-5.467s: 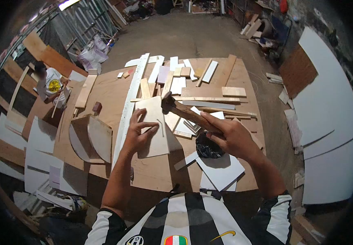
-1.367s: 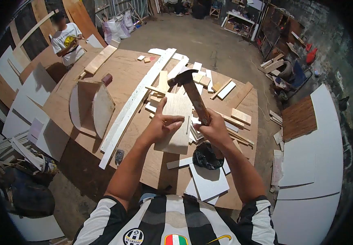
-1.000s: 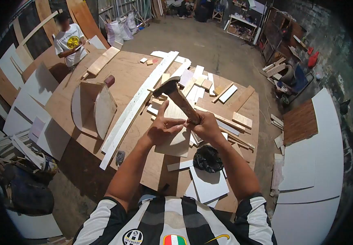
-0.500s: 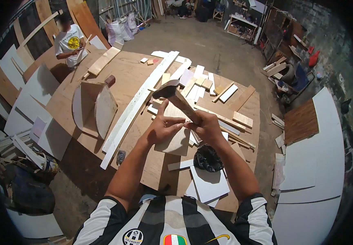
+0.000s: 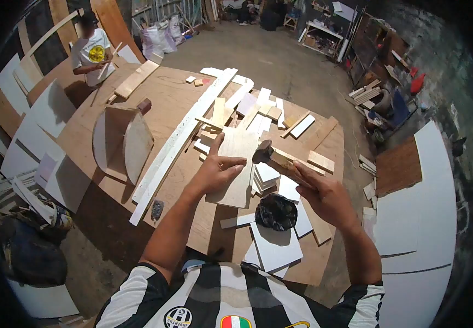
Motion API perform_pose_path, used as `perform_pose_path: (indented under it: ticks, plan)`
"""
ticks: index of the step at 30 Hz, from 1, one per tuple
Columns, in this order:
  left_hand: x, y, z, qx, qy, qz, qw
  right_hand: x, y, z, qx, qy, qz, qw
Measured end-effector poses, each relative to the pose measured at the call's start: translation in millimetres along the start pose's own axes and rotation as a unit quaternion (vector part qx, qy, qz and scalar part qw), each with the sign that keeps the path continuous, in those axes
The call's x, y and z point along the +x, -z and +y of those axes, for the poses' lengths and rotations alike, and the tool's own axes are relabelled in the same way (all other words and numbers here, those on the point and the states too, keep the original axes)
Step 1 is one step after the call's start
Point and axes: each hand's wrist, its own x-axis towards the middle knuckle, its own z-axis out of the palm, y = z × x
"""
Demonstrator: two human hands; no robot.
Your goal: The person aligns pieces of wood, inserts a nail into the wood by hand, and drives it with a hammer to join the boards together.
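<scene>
Near right, a bag [image 5: 276,212] sits by a white panel [image 5: 277,249]. The left hand [image 5: 214,172] lies on the board [image 5: 235,187] at the table's [image 5: 165,106] middle, likely steadying it; I cannot tell whether its fingertips pinch anything. Apart, the right hand [image 5: 326,198] grips the hammer [image 5: 283,164], presumably for control. Offcuts [image 5: 321,161] lie about; a person [image 5: 91,57] is far left, floor [image 5: 263,60] beyond.

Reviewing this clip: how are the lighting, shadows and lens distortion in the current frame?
Head view: strong fisheye, with black corners and the tabletop edges bowed; head view: a dark shadow falls on the tabletop below the pale board; head view: the hammer reads clearly, without heavy motion smear, while the far background is dim and hard to make out.
</scene>
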Motion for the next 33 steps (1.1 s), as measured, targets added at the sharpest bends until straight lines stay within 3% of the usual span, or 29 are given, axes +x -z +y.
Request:
perform_pose_path:
  ticks: [2, 8, 12, 18, 21, 23, 24, 26, 29, 30, 33]
  plan:
    - [1, 0, -1, -0.059, 0.008, -0.004, 0.998, -1, -3, 2, -0.028, -0.005, -0.009, 1.000]
    - [-2, 0, 3, 0.002, -0.015, 0.009, 1.000, 2, -6, 1, -0.041, 0.017, -0.007, 0.999]
    - [0, -2, -6, -0.046, -0.015, 0.006, 0.999, 5, -4, -2, -0.072, 0.028, -0.008, 0.997]
    - [-1, -1, -2, -0.018, -0.018, 0.014, 1.000, 2, 0, -12, 0.009, 0.025, 0.046, 0.999]
    - [-1, -2, 0, 0.007, -0.020, 0.014, 1.000, -1, -4, -5, -0.072, 0.054, 0.000, 0.996]
    - [-2, -1, 0, -0.018, -0.011, 0.011, 1.000, 1, 2, -8, -0.106, 0.018, 0.000, 0.994]
    - [-2, 0, 0, -0.017, -0.010, 0.011, 1.000, 2, 3, -9, -0.105, 0.018, 0.000, 0.994]
    - [-2, 0, 2, -0.036, -0.014, 0.008, 0.999, 4, 5, -9, 0.021, 0.049, 0.098, 0.994]
    - [1, -2, -9, -0.008, -0.029, 0.014, 0.999, 1, 1, -13, -0.033, 0.072, 0.088, 0.993]
    - [1, -2, -9, -0.008, -0.029, 0.014, 0.999, 0, -3, -10, -0.093, 0.020, -0.007, 0.995]
    - [4, -1, -6, 0.046, -0.029, 0.010, 0.998, 3, 1, -12, -0.120, 0.017, -0.011, 0.993]
